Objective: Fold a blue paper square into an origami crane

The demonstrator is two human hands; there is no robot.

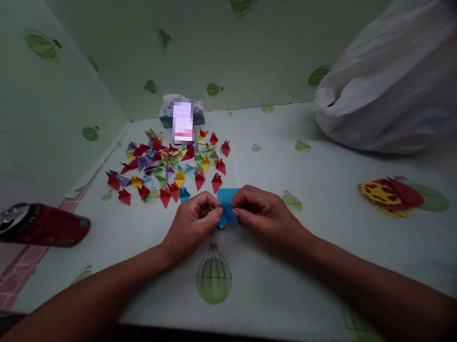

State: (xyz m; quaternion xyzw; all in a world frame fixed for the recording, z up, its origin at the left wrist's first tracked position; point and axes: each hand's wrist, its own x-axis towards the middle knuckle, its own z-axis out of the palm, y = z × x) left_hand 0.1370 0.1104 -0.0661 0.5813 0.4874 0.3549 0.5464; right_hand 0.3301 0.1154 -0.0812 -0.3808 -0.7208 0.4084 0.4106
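A partly folded blue origami paper (227, 214) is held between my two hands, just above the middle of the table. My left hand (197, 216) pinches its left edge between thumb and fingers. On the other side, my right hand (259, 209) grips the paper with thumb and bent fingers, hiding part of it. A small red bit shows beneath the paper; I cannot make out what it is. Beyond my left hand lies a spread of many-coloured folded paper birds (167, 162), mostly red, with purple, yellow, green and blue ones among them.
A tissue box (164, 114) stands at the back wall with a blurred, lit phone (183, 121) before it. On the left is a dark red can (45, 225). A large white plastic bag (386, 92) fills the back right, and a red and yellow item (391, 195) lies nearer.
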